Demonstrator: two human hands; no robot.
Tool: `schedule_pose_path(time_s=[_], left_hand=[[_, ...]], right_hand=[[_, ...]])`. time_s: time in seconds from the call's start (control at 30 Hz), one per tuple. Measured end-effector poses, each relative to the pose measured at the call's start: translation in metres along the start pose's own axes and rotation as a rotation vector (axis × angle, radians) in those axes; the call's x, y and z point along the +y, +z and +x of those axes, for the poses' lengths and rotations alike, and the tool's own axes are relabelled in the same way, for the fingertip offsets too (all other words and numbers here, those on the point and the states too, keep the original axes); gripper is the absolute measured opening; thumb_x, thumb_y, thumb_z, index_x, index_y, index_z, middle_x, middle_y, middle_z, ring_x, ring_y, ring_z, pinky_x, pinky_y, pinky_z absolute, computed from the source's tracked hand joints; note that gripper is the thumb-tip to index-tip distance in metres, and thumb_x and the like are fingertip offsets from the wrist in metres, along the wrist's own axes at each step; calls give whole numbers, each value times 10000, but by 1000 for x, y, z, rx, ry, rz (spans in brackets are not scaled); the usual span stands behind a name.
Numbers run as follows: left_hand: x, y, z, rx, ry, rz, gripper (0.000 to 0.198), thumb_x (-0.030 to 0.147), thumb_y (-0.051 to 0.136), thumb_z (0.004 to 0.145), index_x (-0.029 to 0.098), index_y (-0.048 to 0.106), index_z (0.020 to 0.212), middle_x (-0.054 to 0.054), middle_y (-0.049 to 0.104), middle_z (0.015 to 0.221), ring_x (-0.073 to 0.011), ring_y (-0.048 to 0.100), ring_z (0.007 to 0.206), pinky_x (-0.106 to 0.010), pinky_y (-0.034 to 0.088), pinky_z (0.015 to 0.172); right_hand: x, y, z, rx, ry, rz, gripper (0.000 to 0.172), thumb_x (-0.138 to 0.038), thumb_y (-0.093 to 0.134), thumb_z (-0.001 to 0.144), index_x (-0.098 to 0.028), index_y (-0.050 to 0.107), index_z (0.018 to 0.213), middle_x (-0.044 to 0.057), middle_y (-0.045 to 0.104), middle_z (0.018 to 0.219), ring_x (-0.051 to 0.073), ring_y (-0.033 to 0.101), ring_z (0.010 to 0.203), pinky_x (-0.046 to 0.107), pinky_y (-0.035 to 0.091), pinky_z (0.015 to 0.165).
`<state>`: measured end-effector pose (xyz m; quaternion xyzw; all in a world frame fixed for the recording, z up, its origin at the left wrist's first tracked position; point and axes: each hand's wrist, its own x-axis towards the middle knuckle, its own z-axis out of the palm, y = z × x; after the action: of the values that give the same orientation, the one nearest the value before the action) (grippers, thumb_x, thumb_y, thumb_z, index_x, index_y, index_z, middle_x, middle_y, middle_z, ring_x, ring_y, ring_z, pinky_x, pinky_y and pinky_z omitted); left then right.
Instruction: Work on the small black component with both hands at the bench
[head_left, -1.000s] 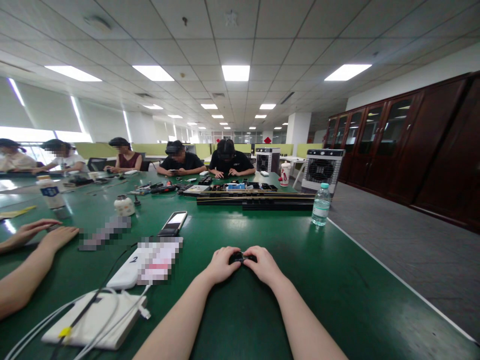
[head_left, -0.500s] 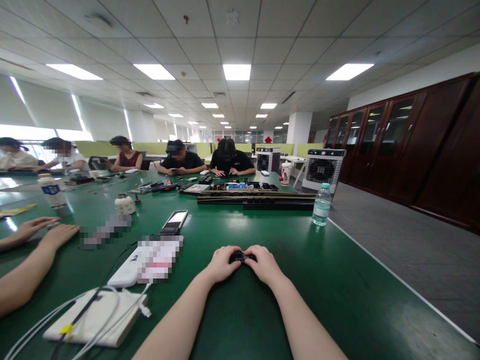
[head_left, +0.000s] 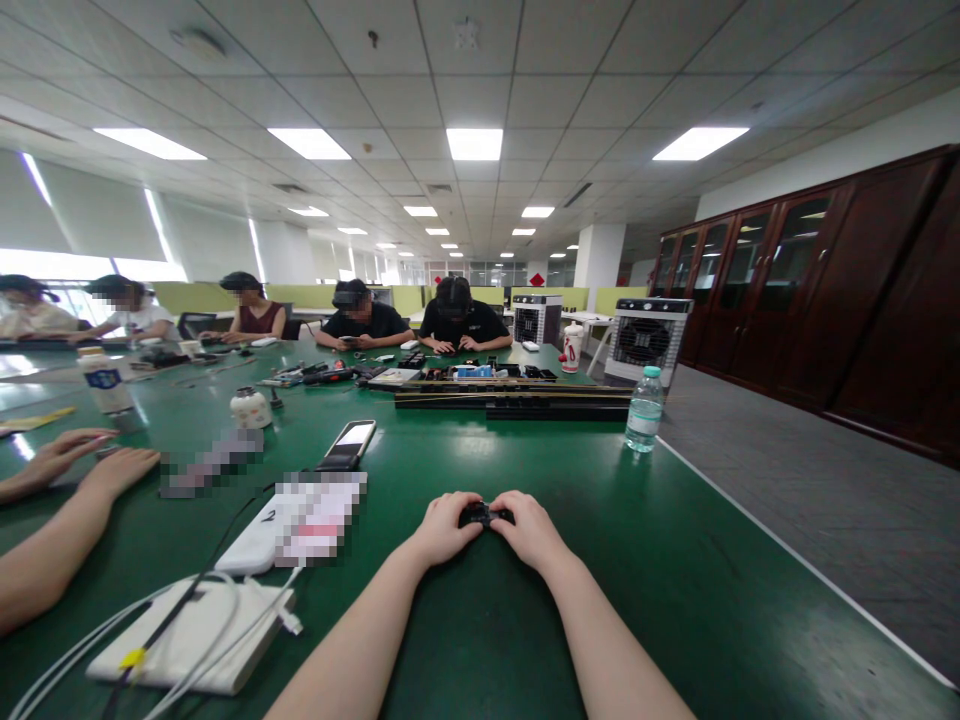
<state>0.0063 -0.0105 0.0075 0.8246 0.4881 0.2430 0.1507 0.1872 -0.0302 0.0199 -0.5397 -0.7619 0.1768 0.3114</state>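
Both my hands rest on the green table (head_left: 675,590) in front of me, closed together on a small black object (head_left: 484,516). My left hand (head_left: 444,528) grips its left end and my right hand (head_left: 531,528) grips its right end, fingers curled round it. Most of the object is hidden by my fingers, so I cannot make out what it is.
A phone (head_left: 346,445), a white power bank (head_left: 259,535) and a white pad with cables (head_left: 187,635) lie to my left. A co-worker's forearms (head_left: 67,500) rest at the far left. A water bottle (head_left: 643,410), long black rails (head_left: 517,400) and several seated people are beyond.
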Motion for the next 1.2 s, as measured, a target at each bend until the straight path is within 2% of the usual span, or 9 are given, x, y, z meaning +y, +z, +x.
schedule_pose_path(time_s=[0.33, 0.6, 0.8, 1.2], left_hand=[[3, -1, 0, -5, 8, 1, 376, 278, 575, 744, 234, 566, 1117, -29, 631, 1089, -223, 540, 1042, -349, 388, 931], [1, -1, 0, -5, 9, 15, 406, 279, 562, 758, 233, 544, 1161, -39, 624, 1110, -224, 534, 1056, -359, 381, 946], [1, -1, 0, -4, -18, 0, 461, 281, 574, 745, 232, 513, 1199, -44, 612, 1149, -231, 524, 1086, -368, 369, 969], [2, 0, 0, -6, -10, 18, 400, 292, 572, 752, 226, 542, 1145, -39, 623, 1109, -229, 533, 1058, -360, 381, 940]], right_hand=[[0, 1, -1, -21, 23, -38, 193, -213, 610, 702, -240, 667, 884, 27, 649, 1018, 208, 558, 977, 341, 401, 882], [1, -2, -2, -19, 56, 143, 308, -164, 627, 646, -235, 655, 944, 26, 656, 978, 191, 587, 930, 320, 433, 860], [2, -3, -1, -10, 99, 176, 217, -164, 613, 666, -206, 675, 869, 39, 668, 965, 195, 598, 937, 328, 436, 876], [2, -2, -1, -5, 105, 177, 209, -188, 612, 677, -195, 682, 873, 48, 674, 969, 195, 607, 937, 321, 446, 864]])
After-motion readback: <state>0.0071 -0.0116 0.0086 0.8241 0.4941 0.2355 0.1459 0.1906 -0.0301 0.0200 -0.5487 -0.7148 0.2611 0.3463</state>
